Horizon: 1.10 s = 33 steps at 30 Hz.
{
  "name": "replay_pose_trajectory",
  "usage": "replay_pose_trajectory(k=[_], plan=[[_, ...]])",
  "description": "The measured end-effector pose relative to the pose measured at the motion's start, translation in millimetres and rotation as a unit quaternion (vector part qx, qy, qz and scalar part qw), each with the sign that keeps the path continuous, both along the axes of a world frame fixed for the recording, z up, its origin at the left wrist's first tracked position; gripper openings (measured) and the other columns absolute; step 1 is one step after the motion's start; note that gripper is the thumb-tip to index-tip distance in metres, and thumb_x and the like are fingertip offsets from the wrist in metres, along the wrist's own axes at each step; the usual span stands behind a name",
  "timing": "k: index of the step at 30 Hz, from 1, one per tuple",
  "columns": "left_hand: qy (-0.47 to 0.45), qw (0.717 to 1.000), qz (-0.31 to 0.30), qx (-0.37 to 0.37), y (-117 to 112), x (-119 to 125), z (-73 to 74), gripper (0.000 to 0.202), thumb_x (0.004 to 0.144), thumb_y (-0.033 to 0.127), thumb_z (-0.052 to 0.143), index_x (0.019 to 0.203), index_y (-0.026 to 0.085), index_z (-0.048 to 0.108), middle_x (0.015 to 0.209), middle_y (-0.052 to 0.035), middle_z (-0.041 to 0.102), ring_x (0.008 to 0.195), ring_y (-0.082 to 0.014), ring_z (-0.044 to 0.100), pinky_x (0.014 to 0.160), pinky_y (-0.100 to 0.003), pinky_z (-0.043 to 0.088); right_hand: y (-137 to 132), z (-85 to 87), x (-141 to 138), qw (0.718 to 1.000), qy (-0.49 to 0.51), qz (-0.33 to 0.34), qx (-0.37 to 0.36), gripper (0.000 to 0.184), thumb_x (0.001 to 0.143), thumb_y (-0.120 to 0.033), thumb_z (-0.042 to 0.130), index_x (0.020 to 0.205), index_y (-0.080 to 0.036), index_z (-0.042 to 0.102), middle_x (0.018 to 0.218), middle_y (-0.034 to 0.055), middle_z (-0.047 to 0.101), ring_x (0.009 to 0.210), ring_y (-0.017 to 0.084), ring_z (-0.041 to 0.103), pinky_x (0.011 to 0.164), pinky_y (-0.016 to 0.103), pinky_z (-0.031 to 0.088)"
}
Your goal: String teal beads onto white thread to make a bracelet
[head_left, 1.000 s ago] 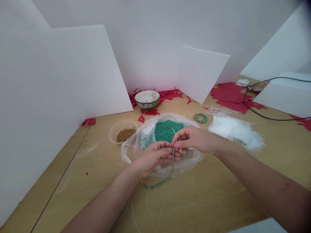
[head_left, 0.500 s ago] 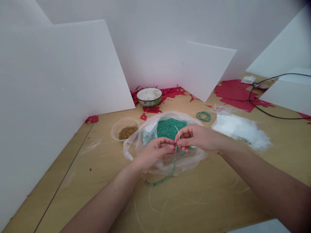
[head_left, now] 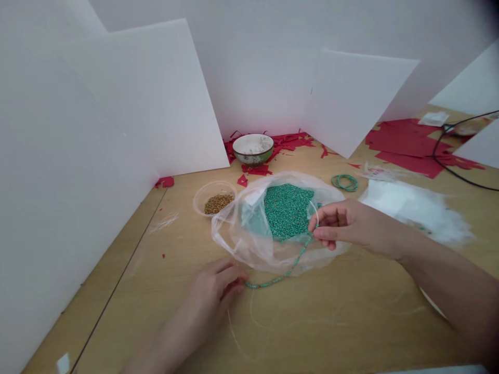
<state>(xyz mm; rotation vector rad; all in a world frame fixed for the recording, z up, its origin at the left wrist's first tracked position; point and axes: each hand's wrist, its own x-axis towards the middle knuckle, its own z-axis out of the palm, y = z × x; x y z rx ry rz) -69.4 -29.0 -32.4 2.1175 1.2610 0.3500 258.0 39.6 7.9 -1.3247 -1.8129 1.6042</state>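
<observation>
Parted from the right hand (head_left: 346, 226), the left hand (head_left: 212, 293) lies loosely curled while the right pinches a turquoise bead strand (head_left: 290, 265), whose beads could slip if that pinch slackens.

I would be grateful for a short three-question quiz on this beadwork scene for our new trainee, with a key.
1. Which hand, left or right, pinches the thin turquoise bead strand?
2. True or false: the loose turquoise beads lie inside the crumpled clear plastic bag.
3. What lies in the round clear plastic tub? A: small brown grains; B: red paper scraps; C: white powder.

Key: 1. The right hand. 2. True. 3. A.
</observation>
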Motion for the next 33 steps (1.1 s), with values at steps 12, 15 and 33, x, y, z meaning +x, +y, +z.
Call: replay_pose_trajectory(k=[12,15,33], plan=[[0.087,0.991,-0.018,0.097,-7.6,19.3,-7.5,0.016,0.093,0.020,0.050,0.090,0.021,0.065,0.093,-0.0036,0.063,0.087,-0.0201,0.058,0.077,-0.034,0.046,-8.5,-2.9,2.0,1.000,-0.007,-0.010,-0.014,0.026,0.080,-0.046,0.070,0.089,-0.021,0.067,0.070,0.0019,0.066,0.063,0.015,0.061,0.060,0.027,0.046],[0.105,0.989,-0.032,0.100,-7.6,28.4,-9.1,0.018,0.094,0.021,0.048,0.088,0.021,0.065,0.091,-0.0038,0.063,0.086,-0.0206,0.058,0.076,-0.034,0.046,-10.3,-2.0,0.8,1.000,0.004,-0.008,-0.021,0.027,0.080,-0.047,0.069,0.088,-0.021,0.067,0.070,0.0016,0.066,0.063,0.015,0.061,0.061,0.027,0.046],[0.187,0.975,-0.061,0.106,-5.0,69.6,0.9,0.020,0.095,0.020,0.046,0.095,0.020,0.067,0.095,-0.0063,0.067,0.091,-0.0258,0.062,0.080,-0.044,0.050,-17.2,-9.9,3.3,0.996,0.070,-0.022,-0.048,0.025,0.081,-0.041,0.071,0.088,-0.018,0.065,0.071,0.0006,0.064,0.062,0.012,0.059,0.061,0.026,0.049]])
